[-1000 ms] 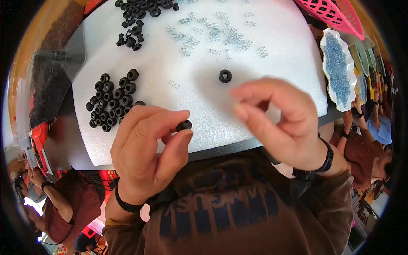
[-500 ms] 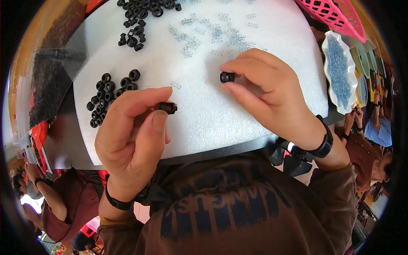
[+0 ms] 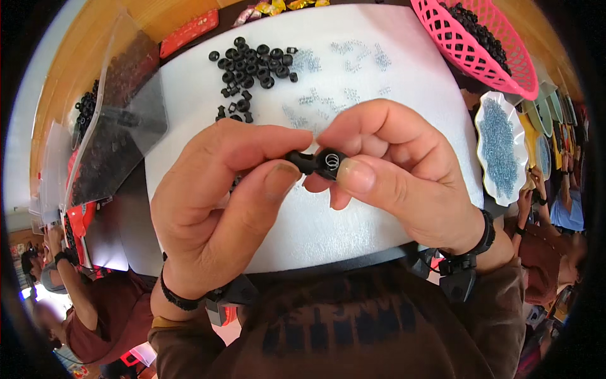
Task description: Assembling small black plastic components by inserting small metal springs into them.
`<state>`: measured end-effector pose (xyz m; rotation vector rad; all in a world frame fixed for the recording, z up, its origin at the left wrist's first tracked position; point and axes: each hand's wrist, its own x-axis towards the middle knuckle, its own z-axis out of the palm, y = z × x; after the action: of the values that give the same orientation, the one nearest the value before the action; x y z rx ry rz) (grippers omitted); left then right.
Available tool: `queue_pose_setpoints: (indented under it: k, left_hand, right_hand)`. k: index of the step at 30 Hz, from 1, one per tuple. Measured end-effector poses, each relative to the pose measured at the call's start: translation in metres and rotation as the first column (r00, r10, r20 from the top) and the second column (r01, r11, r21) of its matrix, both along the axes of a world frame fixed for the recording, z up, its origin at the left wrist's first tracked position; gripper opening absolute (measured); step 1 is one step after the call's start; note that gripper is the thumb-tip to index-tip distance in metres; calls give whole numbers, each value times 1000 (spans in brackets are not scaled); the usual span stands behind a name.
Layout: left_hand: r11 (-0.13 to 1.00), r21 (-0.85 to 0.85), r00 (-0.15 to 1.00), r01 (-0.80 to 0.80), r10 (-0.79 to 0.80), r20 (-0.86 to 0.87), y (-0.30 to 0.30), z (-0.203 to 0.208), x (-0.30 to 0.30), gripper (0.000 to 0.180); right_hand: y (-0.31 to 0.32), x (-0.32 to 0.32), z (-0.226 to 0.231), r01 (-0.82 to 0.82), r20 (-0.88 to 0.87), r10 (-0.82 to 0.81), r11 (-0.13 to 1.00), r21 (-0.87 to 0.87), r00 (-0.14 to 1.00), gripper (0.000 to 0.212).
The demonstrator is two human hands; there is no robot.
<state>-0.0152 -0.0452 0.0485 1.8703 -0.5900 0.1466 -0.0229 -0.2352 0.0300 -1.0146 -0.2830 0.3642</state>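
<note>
My left hand (image 3: 227,196) pinches a small dark cord-lock plunger (image 3: 299,162) between thumb and forefinger. A black cord-lock barrel (image 3: 331,163) is gripped by my right hand (image 3: 404,170), and a thin metal coil spring shows at its face. The two parts meet or nearly meet over a white foam sheet (image 3: 353,234); my fingertips hide the exact contact. Beyond my left hand lies a pile of black cord-lock parts (image 3: 252,63), some round, some spool-shaped. Tiny clear-looking springs (image 3: 315,98) are scattered beside it.
A pink lattice basket (image 3: 435,54) of black parts stands at the far right, above a white scalloped dish (image 3: 521,148) full of tiny springs. To the left are a clear plastic box (image 3: 148,107) and a red tray (image 3: 189,33). People sit working on both sides.
Both hands have come together at the middle, bringing the plunger and barrel end to end. The view has shifted, so more of the far table shows.
</note>
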Motion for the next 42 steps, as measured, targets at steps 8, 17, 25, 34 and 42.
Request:
queue_pose_setpoints:
  k: [8,17,25,34,42]
  left_hand:
    - [997,-33,995,-68,65,-71,6,-8,12,26]
    - [997,64,999,-37,36,9,13,-15,15,18]
    - [989,135,994,-62,49,97,9,-18,12,12]
    - [965,224,928,-135,44,369,4,-29,11,15]
    - [979,157,896,-129,48,442,-1,-35,13,19]
  right_hand:
    - [9,15,-6,-15,-56,13,999,-50,998,25]
    - [14,17,-19,-2,-83,-4,998,-66,997,24]
    - [14,12,-23,11,-93,-18,997,-70,995,22]
    - [12,12,-24,-10,-137,0,997,-73,991,21]
    - [10,15,-27,11,-200,-15,1000,-18,980,22]
